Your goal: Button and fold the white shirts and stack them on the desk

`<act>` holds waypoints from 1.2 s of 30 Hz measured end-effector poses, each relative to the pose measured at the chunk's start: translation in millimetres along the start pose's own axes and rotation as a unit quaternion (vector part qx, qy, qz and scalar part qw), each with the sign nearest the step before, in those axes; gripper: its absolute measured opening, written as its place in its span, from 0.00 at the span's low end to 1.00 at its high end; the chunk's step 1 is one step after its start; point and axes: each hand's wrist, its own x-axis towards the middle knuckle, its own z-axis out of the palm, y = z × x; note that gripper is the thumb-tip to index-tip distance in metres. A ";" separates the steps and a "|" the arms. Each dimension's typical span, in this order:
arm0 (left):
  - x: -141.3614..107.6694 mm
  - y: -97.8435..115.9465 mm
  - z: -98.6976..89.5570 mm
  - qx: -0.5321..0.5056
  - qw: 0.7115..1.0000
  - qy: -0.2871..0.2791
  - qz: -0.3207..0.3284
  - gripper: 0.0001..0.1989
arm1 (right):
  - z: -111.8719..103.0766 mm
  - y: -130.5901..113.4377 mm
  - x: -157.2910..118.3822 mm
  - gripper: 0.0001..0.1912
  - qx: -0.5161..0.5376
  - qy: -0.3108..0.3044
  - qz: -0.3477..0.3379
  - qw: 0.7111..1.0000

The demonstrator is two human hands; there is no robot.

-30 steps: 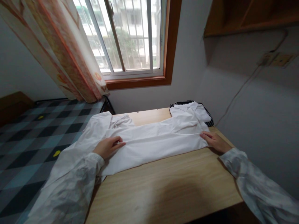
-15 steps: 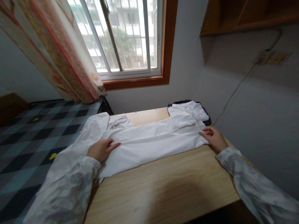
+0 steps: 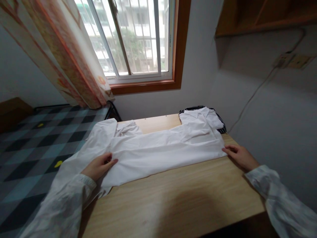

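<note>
1. Across the wooden table (image 3: 173, 205) lies the white garment (image 3: 158, 152), stretched out wide, faint creases running along its length!
2. Over on its left part, the left hand (image 3: 99, 165) rests at the cloth, fingers curled, thumb pointing across the fabric; whether they pinch any of it, I can't tell.
3. Out at the right end, the right hand (image 3: 242, 157) has thumb and forefinger close together, right at the garment's edge; a firm grip or just a touch, the view won't settle it.
4. At the far right corner, a black striped cloth (image 3: 221, 127) peeks out beneath white fabric with a collar.
5. Left of the table, there's the checked bed (image 3: 24, 165), with white fabric reaching over towards it.
</note>
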 end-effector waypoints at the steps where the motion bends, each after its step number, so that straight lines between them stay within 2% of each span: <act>1: 0.0 0.2 2.6 -0.011 1.000 0.000 -0.005 0.32 | 1.9 2.1 1.6 0.31 -0.015 0.008 -0.005 1.000; 8: -4.5 -7.7 7.8 -0.032 0.999 0.027 -0.034 0.29 | 11.6 6.6 3.7 0.29 -0.048 0.068 -0.028 0.996; 12: -11.4 -11.6 5.0 -0.087 0.993 -0.018 -0.077 0.28 | 16.1 -0.2 -0.7 0.26 -0.055 0.115 -0.053 0.990; 17: -16.6 -12.6 5.1 -0.145 0.981 -0.042 -0.122 0.29 | 24.2 -0.7 -1.1 0.25 -0.063 0.086 -0.082 0.991; 19: -17.2 -12.5 4.7 -0.127 0.984 -0.037 -0.119 0.28 | 26.3 1.6 0.0 0.25 -0.073 0.075 -0.090 0.990; 21: -18.1 -9.5 2.0 -0.072 0.992 -0.028 -0.105 0.24 | 26.6 0.0 0.0 0.22 -0.113 0.097 -0.127 0.981; 24: -19.8 6.3 -6.4 0.098 0.990 -0.006 -0.101 0.15 | 27.0 -18.7 -4.9 0.17 -0.190 0.160 -0.223 0.943; 26: -18.9 26.0 -10.1 0.208 0.975 0.029 -0.073 0.12 | 32.5 -43.5 -11.4 0.17 -0.207 0.170 -0.280 0.922; 28: -14.6 49.7 -5.8 0.262 0.963 0.066 0.028 0.14 | 45.8 -74.6 -18.9 0.19 -0.190 0.129 -0.330 0.916; 30: -7.3 71.3 10.1 0.253 0.952 0.087 0.148 0.18 | 67.3 -105.4 -25.6 0.23 -0.158 0.049 -0.381 0.910; 32: 0.8 84.9 35.7 0.221 0.939 0.048 0.259 0.22 | 94.1 -129.3 -29.4 0.27 -0.145 -0.036 -0.425 0.893; 33: 4.4 87.7 50.2 0.214 0.933 0.029 0.288 0.25 | 108.0 -137.4 -29.8 0.29 -0.143 -0.067 -0.436 0.886; 36: 10.6 82.0 87.8 0.205 0.925 -0.013 0.319 0.30 | 142.7 -146.4 -24.2 0.29 -0.123 -0.104 -0.412 0.897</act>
